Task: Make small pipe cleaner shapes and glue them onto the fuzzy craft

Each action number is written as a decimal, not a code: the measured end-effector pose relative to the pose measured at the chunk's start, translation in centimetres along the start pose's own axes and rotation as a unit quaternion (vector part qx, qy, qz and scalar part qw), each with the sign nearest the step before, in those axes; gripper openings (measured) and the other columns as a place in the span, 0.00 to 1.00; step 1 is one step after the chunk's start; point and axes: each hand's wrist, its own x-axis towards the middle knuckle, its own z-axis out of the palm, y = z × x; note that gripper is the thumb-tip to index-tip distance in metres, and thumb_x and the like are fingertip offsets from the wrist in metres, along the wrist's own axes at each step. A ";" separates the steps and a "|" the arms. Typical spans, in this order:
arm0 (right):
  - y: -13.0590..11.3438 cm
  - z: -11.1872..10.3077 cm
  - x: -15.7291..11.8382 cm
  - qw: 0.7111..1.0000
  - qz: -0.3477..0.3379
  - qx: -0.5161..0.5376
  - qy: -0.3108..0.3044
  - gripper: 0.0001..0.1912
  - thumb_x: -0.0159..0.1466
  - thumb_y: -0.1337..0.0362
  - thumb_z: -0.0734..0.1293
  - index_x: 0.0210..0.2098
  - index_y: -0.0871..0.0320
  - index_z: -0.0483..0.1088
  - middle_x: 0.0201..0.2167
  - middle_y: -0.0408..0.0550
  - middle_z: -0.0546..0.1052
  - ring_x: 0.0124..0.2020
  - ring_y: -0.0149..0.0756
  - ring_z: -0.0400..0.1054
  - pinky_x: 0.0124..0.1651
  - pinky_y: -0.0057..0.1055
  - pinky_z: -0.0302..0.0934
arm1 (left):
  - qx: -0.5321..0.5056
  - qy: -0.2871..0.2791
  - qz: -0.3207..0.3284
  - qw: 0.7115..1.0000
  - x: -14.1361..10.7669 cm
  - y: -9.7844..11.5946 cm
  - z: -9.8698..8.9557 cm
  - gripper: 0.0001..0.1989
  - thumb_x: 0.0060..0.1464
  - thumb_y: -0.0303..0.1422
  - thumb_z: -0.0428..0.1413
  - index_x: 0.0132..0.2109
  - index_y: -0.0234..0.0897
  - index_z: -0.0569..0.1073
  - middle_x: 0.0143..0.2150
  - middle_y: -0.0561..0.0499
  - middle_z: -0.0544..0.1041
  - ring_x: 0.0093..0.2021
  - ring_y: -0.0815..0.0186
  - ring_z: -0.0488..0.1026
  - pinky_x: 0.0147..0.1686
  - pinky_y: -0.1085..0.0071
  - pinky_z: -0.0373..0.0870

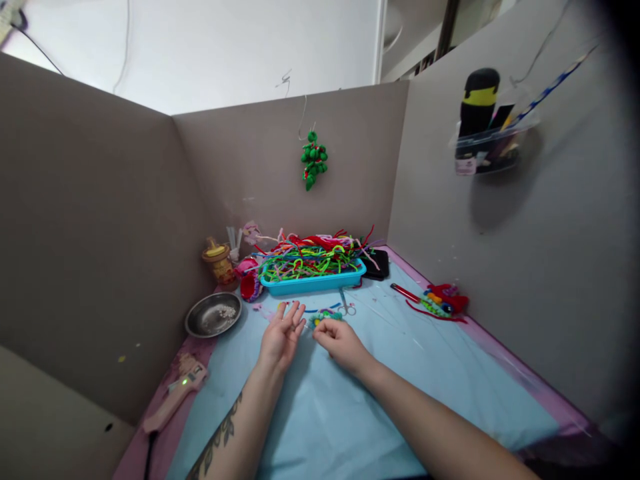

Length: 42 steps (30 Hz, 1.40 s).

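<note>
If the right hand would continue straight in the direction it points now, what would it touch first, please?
The right hand would probably meet the open left hand first, though one view leaves their depth unclear.

Craft piece [327, 316], one: small, fuzzy-looking, mainly teal-green, with a touch of yellow toward its left end. Form: short, irregular, longer from side to side than deep. Pose: low, roughly parallel to the far edge of the tabletop [425, 373]. Location: between the left and right edges, nearer the far edge than the near one. Condition: near side partly hidden; finer detail too small to tell.
</note>
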 end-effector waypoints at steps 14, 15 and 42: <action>-0.1 0.0 -0.1 1.000 -0.008 -0.020 -0.003 0.06 0.54 0.63 0.63 0.22 0.58 0.64 0.13 0.36 0.58 0.15 0.25 0.51 0.19 0.24 0.44 | -0.057 -0.013 -0.025 0.998 -0.3 0.5 0.0 0.39 0.42 0.14 0.44 0.62 0.37 0.48 0.61 0.34 0.61 0.54 0.56 0.68 0.45 0.64 0.70; -0.1 0.0 -0.1 1.000 -0.010 -0.020 -0.004 0.06 0.54 0.63 0.63 0.22 0.58 0.64 0.13 0.36 0.58 0.15 0.26 0.51 0.19 0.24 0.44 | -0.061 -0.016 -0.028 0.998 -0.2 0.5 -0.1 0.38 0.41 0.14 0.44 0.62 0.36 0.49 0.61 0.33 0.60 0.54 0.55 0.67 0.46 0.62 0.70; 0.8 0.2 -0.2 0.987 -0.052 -0.154 0.016 0.06 0.51 0.70 0.59 0.19 0.59 0.64 0.14 0.37 0.60 0.18 0.26 0.52 0.22 0.24 0.45 | -0.093 -0.042 -0.043 0.994 0.0 0.1 0.0 0.09 0.56 0.25 0.48 0.44 0.34 0.67 0.53 0.39 0.70 0.54 0.56 0.68 0.43 0.65 0.70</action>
